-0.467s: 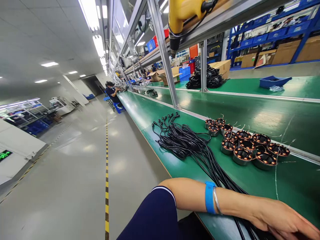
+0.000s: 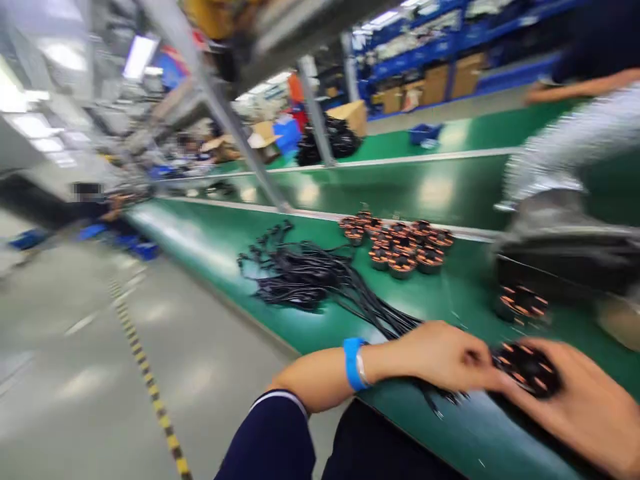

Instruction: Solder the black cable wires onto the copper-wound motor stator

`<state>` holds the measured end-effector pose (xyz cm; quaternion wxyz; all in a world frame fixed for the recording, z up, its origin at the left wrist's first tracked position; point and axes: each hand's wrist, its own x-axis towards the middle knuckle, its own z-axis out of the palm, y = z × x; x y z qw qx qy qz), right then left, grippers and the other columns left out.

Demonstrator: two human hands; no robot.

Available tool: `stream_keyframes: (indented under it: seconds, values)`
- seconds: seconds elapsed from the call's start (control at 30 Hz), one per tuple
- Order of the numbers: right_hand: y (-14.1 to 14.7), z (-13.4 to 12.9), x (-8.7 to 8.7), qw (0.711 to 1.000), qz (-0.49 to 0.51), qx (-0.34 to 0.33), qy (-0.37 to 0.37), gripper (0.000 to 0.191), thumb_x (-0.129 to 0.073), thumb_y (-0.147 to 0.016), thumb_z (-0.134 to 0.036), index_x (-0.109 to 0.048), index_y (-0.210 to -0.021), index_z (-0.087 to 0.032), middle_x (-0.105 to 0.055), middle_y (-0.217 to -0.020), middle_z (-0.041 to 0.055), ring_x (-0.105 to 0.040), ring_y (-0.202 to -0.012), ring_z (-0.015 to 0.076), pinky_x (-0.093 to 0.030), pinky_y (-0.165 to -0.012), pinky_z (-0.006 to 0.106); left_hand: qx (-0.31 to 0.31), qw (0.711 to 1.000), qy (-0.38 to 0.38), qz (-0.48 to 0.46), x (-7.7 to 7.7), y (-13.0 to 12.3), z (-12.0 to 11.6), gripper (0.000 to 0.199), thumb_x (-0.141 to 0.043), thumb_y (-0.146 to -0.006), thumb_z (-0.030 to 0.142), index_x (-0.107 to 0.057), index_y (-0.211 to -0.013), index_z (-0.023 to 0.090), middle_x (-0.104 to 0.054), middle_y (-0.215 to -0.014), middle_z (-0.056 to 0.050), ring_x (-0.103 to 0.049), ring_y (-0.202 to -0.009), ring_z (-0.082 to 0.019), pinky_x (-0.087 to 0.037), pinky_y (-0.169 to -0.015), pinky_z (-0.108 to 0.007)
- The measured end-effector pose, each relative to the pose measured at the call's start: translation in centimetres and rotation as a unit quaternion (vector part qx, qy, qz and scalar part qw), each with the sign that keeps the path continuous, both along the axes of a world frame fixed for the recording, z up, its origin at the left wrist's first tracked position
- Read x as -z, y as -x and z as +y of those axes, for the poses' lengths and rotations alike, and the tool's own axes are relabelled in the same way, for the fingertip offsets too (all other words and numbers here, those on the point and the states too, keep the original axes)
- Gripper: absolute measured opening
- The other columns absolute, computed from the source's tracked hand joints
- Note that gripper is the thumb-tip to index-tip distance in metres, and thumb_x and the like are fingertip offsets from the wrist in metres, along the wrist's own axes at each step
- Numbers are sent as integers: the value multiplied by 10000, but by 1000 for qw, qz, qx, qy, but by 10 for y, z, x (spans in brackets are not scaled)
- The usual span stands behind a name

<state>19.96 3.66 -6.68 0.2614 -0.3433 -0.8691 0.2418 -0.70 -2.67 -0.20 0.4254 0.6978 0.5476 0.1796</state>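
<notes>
While the right hand (image 2: 595,407) holds a copper-wound ring (image 2: 531,370) by its outer side, the left hand (image 2: 443,357) brings bent fingers and thumb to the ring's left edge; with the blur, I cannot tell whether they pinch a lead or merely touch it. The ring is over the near right of the green bench (image 2: 310,333), nearer than a loose ring (image 2: 523,303). Good handling here probably means pressing on the outer wall, not the windings, drawing gently on any lead, and giving the black cables (image 2: 310,270) under the left wrist room so nothing snags.
</notes>
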Motion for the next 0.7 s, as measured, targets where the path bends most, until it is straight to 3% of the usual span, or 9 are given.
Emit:
stream_keyframes:
  seconds: [0.07,0.23,0.33,0.47,0.57,0.63,0.7]
  values:
    - [-3,-15,-11,1000,-13,18,0,288,-622,-856,-482,-517,-1039,-286,-647,-944,141,-629,-870,346,-525,-762,522,-17,999,-40,18,-4,4,-3,252,-601,-908,386,-668,-763,190,-659,-701,24,-570,-666,-117,-351,-590,-227]
    - [7,-12,-23,997,-39,64,23,424,-692,-755,-520,-543,-1017,-221,-649,-962,99,-616,-914,296,-520,-807,430,-44,999,9,-10,-10,15,6,189,-589,-863,304,-668,-758,168,-582,-622,40,-464,-569,-96,-314,-553,-214]
    - [6,-14,-23,998,-24,47,16,392,-679,-772,-459,-545,-1036,-202,-647,-967,104,-600,-918,288,-507,-810,424,-71,988,91,-100,-8,10,6,231,-639,-809,356,-651,-699,153,-549,-570,38,-425,-525,-86,-314,-529,-212]
    - [3,-19,-26,1000,0,1,10,350,-649,-766,-378,-548,-1051,-201,-642,-943,92,-588,-860,261,-504,-762,403,-74,944,221,-233,-4,0,6,449,-759,-664,569,-648,-681,134,-602,-578,7,-413,-474,-71,-319,-489,-217]
    - [-1,-20,-30,999,-6,-28,21,368,-653,-726,-307,-552,-1062,-194,-626,-932,84,-578,-848,249,-499,-741,384,-22,941,260,-214,-6,1,6,529,-778,-628,633,-668,-700,121,-613,-583,-2,-404,-465,-64,-305,-469,-211]
    - [-2,-20,-33,999,-17,-40,32,391,-640,-696,-252,-552,-1071,-183,-615,-943,87,-572,-871,252,-494,-755,385,2,957,243,-159,-8,6,6,509,-800,-634,605,-677,-715,117,-597,-577,8,-424,-490,-67,-323,-487,-204]
    - [-3,-19,-35,998,-23,-50,41,386,-630,-689,-234,-551,-1062,-177,-610,-947,87,-564,-882,254,-487,-769,388,-14,972,199,-122,-9,8,8,483,-795,-665,580,-665,-738,121,-558,-573,29,-402,-498,-61,-303,-485,-197]
